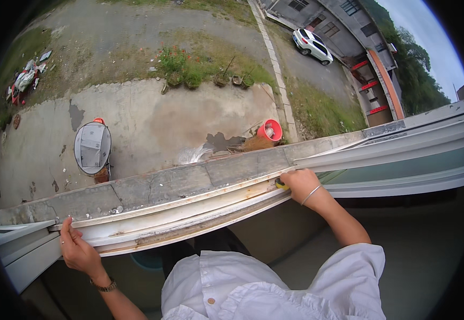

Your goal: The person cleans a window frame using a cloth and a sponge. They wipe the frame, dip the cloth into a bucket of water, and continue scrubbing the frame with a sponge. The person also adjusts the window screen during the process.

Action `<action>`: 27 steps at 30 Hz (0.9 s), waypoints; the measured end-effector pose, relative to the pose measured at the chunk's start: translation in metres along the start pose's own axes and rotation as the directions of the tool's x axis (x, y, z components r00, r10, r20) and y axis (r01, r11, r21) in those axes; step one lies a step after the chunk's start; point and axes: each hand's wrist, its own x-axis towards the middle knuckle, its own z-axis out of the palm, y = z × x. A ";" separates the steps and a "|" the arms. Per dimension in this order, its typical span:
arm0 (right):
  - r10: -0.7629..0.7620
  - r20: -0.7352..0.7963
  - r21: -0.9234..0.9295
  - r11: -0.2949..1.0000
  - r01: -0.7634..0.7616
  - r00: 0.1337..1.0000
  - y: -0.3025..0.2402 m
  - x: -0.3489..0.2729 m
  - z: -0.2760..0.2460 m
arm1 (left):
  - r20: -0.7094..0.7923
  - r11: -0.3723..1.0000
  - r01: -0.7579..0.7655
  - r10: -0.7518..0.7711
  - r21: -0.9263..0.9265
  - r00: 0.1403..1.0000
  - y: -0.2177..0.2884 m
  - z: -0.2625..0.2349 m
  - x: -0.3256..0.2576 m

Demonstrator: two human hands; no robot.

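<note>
A white sliding-window track (189,210), rusty and dirty in its grooves, runs across in front of me. At its right end my right hand (302,185) is closed around a small yellow and black tape measure (280,184), mostly hidden by the fingers. My left hand (78,249) is at the track's left end, against the white window frame (32,250). Its index finger points up and its fingers are drawn together; whatever they pinch is hidden. A thin bracelet circles the right wrist, a watch the left.
Beyond the track lies a cracked concrete ledge (157,186) with a drop to the yard. Below are a covered vehicle (93,148), a red bucket (269,130), potted plants (192,80) and a white car (312,46). Glass sashes (402,168) stand at the right.
</note>
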 end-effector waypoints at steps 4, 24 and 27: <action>-0.106 -0.065 0.153 0.982 0.115 0.992 -0.011 0.003 -0.009 | 0.000 1.000 -0.013 0.013 -0.012 1.000 0.002 -0.001 0.000; -0.540 -0.219 0.428 0.695 0.577 0.813 -0.154 0.058 -0.048 | -0.042 0.999 -0.045 0.044 -0.018 0.998 0.014 -0.005 0.007; -0.580 -0.239 0.459 0.639 0.617 0.779 -0.188 0.073 -0.054 | -0.023 0.999 -0.049 0.049 -0.017 0.999 0.013 -0.009 0.008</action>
